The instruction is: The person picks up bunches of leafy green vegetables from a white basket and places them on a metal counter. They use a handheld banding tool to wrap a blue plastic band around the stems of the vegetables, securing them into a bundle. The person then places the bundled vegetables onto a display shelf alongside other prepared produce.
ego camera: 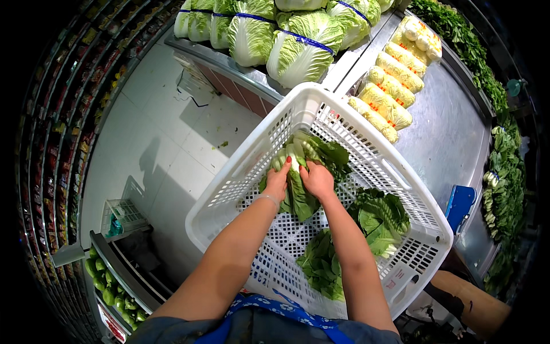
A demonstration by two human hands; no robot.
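Observation:
A large white perforated plastic basket (365, 116) stands before me, with leafy green vegetables in it. Inside it, my left hand (277, 182) grips one side of a bunch of leafy greens (296, 159) with pale stems. On the other side of the same bunch, my right hand (316, 178) has its thumb against the leaves. More leafy greens (380, 219) lie at the basket's right side, and another bunch (322, 262) rests nearer to me, partly behind my right forearm.
Napa cabbages (300, 47) with blue bands fill a display at the top. Wrapped yellow vegetables (384, 99) lie on a metal counter (442, 107). Green vegetables (107, 286) fill a lower-left display; a small crate (126, 215) stands near it. Packaged goods line shelves (64, 129) at left.

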